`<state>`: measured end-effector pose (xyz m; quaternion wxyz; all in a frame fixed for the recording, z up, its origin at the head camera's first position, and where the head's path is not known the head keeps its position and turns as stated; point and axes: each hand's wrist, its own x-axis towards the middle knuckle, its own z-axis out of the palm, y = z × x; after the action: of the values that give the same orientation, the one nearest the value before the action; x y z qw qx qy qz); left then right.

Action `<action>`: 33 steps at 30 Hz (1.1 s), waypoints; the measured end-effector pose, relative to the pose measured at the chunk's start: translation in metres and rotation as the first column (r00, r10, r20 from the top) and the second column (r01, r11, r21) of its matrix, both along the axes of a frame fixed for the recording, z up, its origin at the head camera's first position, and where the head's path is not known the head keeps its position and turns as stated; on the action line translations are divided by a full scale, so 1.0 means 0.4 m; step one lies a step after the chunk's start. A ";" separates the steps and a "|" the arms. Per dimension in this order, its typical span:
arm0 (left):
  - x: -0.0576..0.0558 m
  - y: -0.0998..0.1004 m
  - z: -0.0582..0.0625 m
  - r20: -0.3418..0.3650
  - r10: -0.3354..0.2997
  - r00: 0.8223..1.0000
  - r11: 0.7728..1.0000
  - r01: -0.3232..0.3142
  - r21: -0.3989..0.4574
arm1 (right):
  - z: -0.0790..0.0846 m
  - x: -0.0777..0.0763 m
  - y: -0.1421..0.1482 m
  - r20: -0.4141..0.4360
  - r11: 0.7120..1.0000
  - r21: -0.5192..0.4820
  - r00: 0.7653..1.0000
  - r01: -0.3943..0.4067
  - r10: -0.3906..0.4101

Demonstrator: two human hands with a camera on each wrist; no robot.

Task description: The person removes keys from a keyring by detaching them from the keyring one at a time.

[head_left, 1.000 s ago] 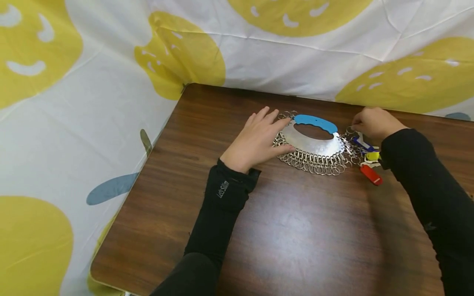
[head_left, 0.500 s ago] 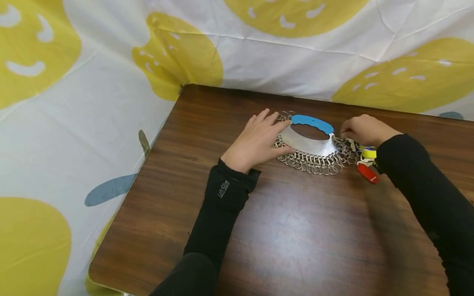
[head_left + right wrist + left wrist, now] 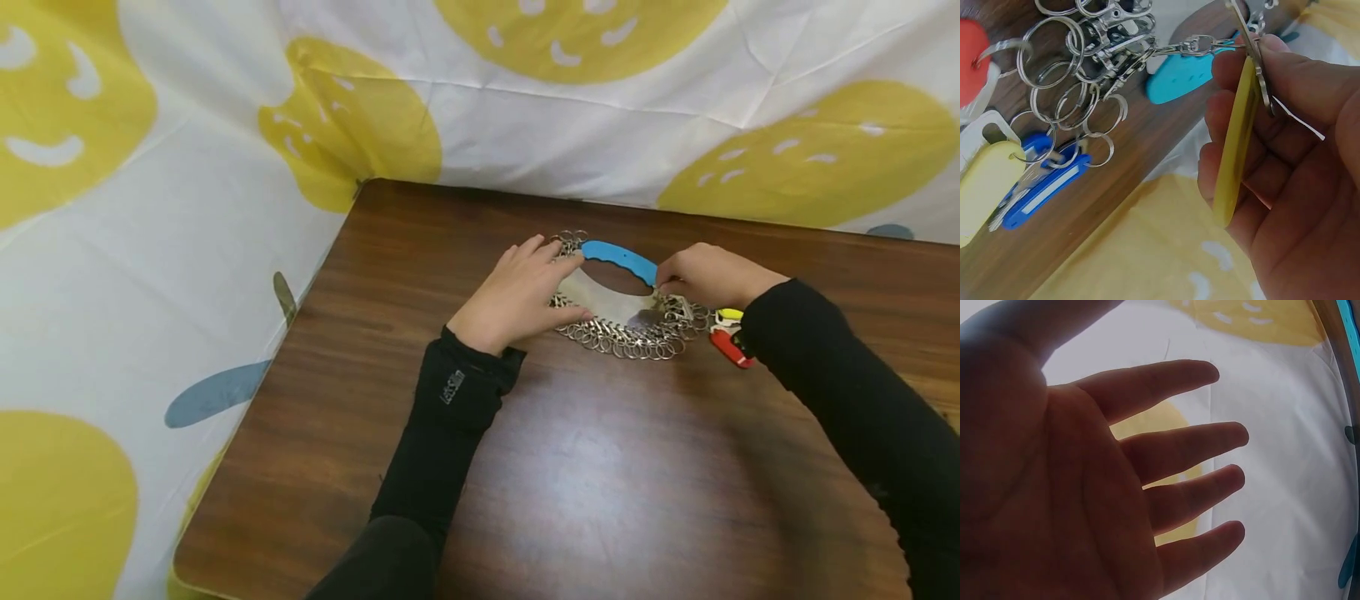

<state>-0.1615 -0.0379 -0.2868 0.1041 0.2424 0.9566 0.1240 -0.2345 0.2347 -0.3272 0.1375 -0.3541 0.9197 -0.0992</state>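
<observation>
Much white cloth (image 3: 225, 208), printed with yellow shapes, fills the far left of my head feed and runs on behind the back edge of the brown table (image 3: 315, 467). Next, a black sleeve (image 3: 450, 425) leads up to the left hand (image 3: 513, 296). I log its fingers as extended and well spread, with nothing in its grasp; thumb and forefinger reach over the left end of the metal plate (image 3: 600, 302). Contact with the plate: I cannot tell.

The plate is on the table near its back edge, blue handle (image 3: 618, 257) on the far side, many rings (image 3: 626, 346) fringing the near side.

At the plate's right end is the right hand (image 3: 712, 275). On the right wrist feed I note thumb and forefinger closed in a pinch on a small metal piece (image 3: 1260, 69), other fingers curled; a yellow tag (image 3: 1237, 150) lies along them. A chain of clasps (image 3: 1194, 45) runs up to the fingertips.

Rightmost, beside the cuff: a red tag (image 3: 727, 348). The wrist feed adds a second yellow tag (image 3: 988, 184) and blue tags (image 3: 1019, 215) near the rings.
</observation>
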 end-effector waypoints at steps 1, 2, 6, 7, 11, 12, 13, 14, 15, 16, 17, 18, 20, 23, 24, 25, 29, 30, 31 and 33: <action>-0.001 0.000 -0.001 0.001 0.000 1.000 1.000 0.000 0.001 | 0.001 0.004 -0.003 0.004 1.000 0.001 1.000 -0.008 0.008; -0.001 0.000 -0.001 0.002 0.000 1.000 1.000 0.000 0.001 | 0.002 0.007 -0.005 0.009 1.000 0.001 1.000 -0.013 0.013; -0.003 0.003 0.000 -0.007 -0.011 1.000 1.000 0.011 -0.011 | 0.006 0.019 -0.016 0.027 1.000 0.001 0.999 -0.028 0.028; -0.003 0.005 0.000 -0.012 -0.017 1.000 1.000 0.017 -0.017 | 0.007 0.022 -0.018 0.031 0.999 0.001 0.999 -0.032 0.032; -0.004 0.021 -0.006 -0.010 -0.048 0.999 0.998 0.047 -0.046 | 0.012 0.036 -0.031 0.048 0.998 0.002 0.997 -0.061 0.061; -0.004 0.027 -0.010 -0.010 -0.062 0.998 0.997 0.061 -0.054 | 0.013 0.040 -0.035 0.051 0.997 0.002 0.996 -0.073 0.072; -0.005 0.033 -0.015 -0.014 -0.082 0.997 0.995 0.081 -0.062 | 0.013 0.043 -0.039 0.053 0.997 0.001 0.995 -0.083 0.083; -0.006 0.041 -0.021 -0.014 -0.105 0.994 0.993 0.104 -0.061 | 0.013 0.047 -0.043 0.055 0.996 -0.001 0.994 -0.093 0.093; -0.008 0.048 -0.028 -0.022 -0.129 0.991 0.990 0.127 -0.065 | 0.012 0.049 -0.047 0.056 0.995 -0.006 0.993 -0.104 0.104; -0.009 0.055 -0.035 -0.026 -0.150 0.988 0.987 0.148 -0.067 | 0.011 0.052 -0.050 0.059 0.994 -0.009 0.992 -0.112 0.112; -0.011 0.062 -0.041 -0.030 -0.165 0.986 0.984 0.163 -0.066 | 0.010 0.054 -0.053 0.061 0.993 -0.013 0.991 -0.118 0.119; -0.012 0.068 -0.048 -0.038 -0.180 0.983 0.982 0.177 -0.070 | 0.009 0.056 -0.055 0.060 0.992 -0.017 0.991 -0.122 0.123; -0.015 0.079 -0.061 -0.038 -0.194 0.980 0.979 0.191 -0.073 | 0.007 0.061 -0.059 0.067 0.992 -0.023 0.990 -0.125 0.126; -0.016 0.086 -0.072 -0.025 -0.191 0.981 0.978 0.188 -0.093 | 0.005 0.069 -0.063 0.082 0.992 -0.028 0.989 -0.123 0.125; -0.017 0.088 -0.074 -0.026 -0.195 0.981 0.976 0.191 -0.102 | 0.004 0.072 -0.064 0.081 0.992 -0.031 0.989 -0.125 0.127; -0.018 0.089 -0.076 -0.026 -0.197 0.980 0.976 0.193 -0.103 | 0.003 0.075 -0.066 0.079 0.991 -0.036 0.988 -0.128 0.131; -0.019 0.091 -0.078 -0.020 -0.193 0.981 0.976 0.190 -0.107 | 0.002 0.084 -0.073 0.063 0.986 -0.064 0.985 -0.155 0.159; -0.019 0.092 -0.077 -0.014 -0.189 0.982 0.977 0.187 -0.104 | 0.002 0.086 -0.074 0.058 0.984 -0.076 0.984 -0.162 0.167; -0.020 0.093 -0.078 -0.010 -0.188 0.982 0.977 0.186 -0.101 | 0.001 0.088 -0.077 0.055 0.982 -0.088 0.983 -0.169 0.174; -0.022 0.098 -0.081 -0.012 -0.197 0.980 0.975 0.195 -0.103 | 0.002 0.091 -0.080 0.055 0.978 -0.110 0.981 -0.178 0.184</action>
<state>-0.1701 0.0012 -0.3192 0.1175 0.3312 0.9342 0.0619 -0.1982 0.2026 -0.3265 0.1571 -0.4397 0.8722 -0.1457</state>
